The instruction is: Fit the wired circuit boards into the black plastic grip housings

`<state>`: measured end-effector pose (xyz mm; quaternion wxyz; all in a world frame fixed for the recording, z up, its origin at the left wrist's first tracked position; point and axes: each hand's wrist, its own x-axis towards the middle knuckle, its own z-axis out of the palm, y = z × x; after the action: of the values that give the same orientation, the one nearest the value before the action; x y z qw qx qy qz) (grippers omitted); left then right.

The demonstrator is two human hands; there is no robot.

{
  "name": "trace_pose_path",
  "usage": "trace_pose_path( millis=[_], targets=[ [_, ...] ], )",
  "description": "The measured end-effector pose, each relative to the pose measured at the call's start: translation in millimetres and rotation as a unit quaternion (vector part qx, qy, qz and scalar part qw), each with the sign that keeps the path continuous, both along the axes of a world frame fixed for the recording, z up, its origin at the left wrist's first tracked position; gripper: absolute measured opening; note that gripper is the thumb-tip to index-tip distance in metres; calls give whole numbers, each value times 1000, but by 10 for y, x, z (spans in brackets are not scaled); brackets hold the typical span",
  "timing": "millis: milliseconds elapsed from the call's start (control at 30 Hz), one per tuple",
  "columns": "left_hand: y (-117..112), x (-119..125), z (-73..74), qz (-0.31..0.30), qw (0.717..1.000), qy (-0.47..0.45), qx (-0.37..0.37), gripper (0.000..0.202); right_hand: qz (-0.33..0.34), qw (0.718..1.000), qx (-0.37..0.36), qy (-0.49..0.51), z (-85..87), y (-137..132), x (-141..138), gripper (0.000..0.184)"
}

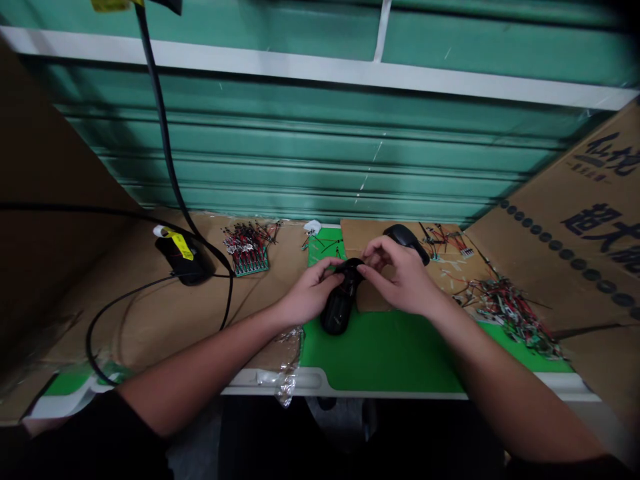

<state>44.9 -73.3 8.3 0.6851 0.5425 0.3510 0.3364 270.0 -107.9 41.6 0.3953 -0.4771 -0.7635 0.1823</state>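
A glossy black plastic casing (338, 312), rounded at its lower end, is tilted over the green mat (395, 353). My left hand (314, 290) grips its upper left side between thumb and fingers. The thumb and index finger of my right hand (397, 273) are pinched at the upper right edge of the same casing. My fingers partly cover the casing's top, so I cannot make out any small part there. Just behind my right hand lies another black rounded casing (407, 243), partly hidden.
A bundle of wired circuit boards (249, 250) lies on cardboard at left, near a black box (185, 260) with a yellow tag and black cables (163, 127). A tangled wire pile (515, 310) is at right. Crinkled clear plastic (289, 363) hangs over the front edge. Cardboard walls (565, 220) flank the table.
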Motion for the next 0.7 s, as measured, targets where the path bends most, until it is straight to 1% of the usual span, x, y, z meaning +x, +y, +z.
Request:
trace_pose_path(
  millis=[67, 167, 233, 267, 333, 367, 400, 467, 533, 567, 600, 633, 667, 700],
  targets=[
    [2, 5, 0, -7, 1000, 0, 0, 47, 3, 999, -46, 17, -42, 22, -3, 22],
    [-1, 0, -9, -23, 1000, 6, 9, 45, 18, 997, -74, 6, -121, 62, -18, 17],
    [-13, -23, -4, -34, 999, 20, 28, 44, 13, 996, -89, 14, -161, 83, -36, 15],
    [-23, -42, 9, -36, 997, 38, 52, 45, 6, 995, -95, 23, -176, 91, -46, 15],
    [-54, -91, 64, -28, 985, 107, 135, 49, -14, 993, -105, 45, -195, 101, -71, 14],
    [-76, -117, 107, -19, 969, 155, 189, 54, -27, 992, -110, 54, -201, 104, -86, 15],
    [-102, -139, 160, -11, 947, 206, 247, 60, -43, 990, -116, 63, -205, 105, -102, 17],
    [-166, -160, 280, -1, 882, 310, 354, 76, -73, 984, -138, 90, -214, 104, -142, 20],
    [-241, -145, 394, -9, 807, 407, 427, 86, -92, 972, -171, 131, -227, 96, -191, 22],
    [-278, -127, 442, -17, 773, 451, 446, 85, -95, 966, -190, 151, -234, 90, -217, 22],
    [-310, -108, 484, -24, 745, 488, 454, 80, -93, 959, -208, 168, -239, 80, -243, 23],
    [-335, -93, 518, -31, 727, 517, 452, 74, -88, 954, -223, 182, -240, 67, -268, 25],
    [-350, -86, 548, -37, 718, 536, 443, 68, -77, 949, -236, 193, -236, 50, -290, 27],
    [-353, -93, 575, -41, 715, 547, 433, 64, -62, 945, -247, 203, -226, 31, -309, 30]
  ],
)
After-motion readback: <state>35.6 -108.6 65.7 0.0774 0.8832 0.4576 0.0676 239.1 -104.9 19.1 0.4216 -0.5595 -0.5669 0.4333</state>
